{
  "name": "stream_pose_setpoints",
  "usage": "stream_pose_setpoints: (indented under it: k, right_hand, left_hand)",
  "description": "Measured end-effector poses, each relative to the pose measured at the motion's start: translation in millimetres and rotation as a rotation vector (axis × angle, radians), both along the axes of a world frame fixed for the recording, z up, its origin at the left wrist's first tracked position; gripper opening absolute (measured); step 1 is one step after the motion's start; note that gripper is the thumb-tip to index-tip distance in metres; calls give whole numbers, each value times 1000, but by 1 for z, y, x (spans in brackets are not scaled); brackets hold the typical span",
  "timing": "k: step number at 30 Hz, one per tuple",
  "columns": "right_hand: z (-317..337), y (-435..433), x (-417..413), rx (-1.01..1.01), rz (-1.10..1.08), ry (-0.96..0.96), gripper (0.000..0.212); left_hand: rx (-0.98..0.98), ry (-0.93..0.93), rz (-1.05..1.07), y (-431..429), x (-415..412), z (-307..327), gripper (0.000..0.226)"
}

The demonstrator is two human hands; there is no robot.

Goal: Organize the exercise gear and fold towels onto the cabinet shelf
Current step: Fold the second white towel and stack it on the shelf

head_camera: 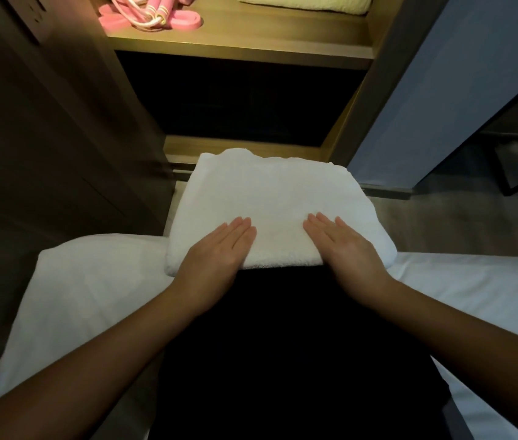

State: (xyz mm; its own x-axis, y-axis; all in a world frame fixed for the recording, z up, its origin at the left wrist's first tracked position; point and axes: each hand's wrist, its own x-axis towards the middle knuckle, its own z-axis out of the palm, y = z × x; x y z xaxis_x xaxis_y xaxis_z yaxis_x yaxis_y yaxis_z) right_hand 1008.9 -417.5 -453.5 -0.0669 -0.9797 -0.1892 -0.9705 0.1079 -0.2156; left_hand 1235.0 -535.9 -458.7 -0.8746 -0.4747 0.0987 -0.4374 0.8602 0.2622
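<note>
While both lie flat and released, left grip and right grip press plush rectangular white towel, overlapping its 6 o'clock edge.

The lit shelf at twelve o'clock has bare wood across its middle and front. This gap lies between the pink jump rope and pink bands at eleven o'clock and a folded towel at one o'clock. A dark cabinet panel walls off nine to ten o'clock, and a grey panel closes two o'clock. Under the shelf a dark compartment stands open. The straight way up from the white towel to the shelf is unblocked.
</note>
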Motion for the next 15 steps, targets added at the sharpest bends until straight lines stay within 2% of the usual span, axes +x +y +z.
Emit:
stream_pose_setpoints:
  k: [15]
  right_hand:
    - [5, 24, -24, 34, -66, 10, 74]
  left_hand:
    - [-25, 41, 20, -12, 36, 1, 67]
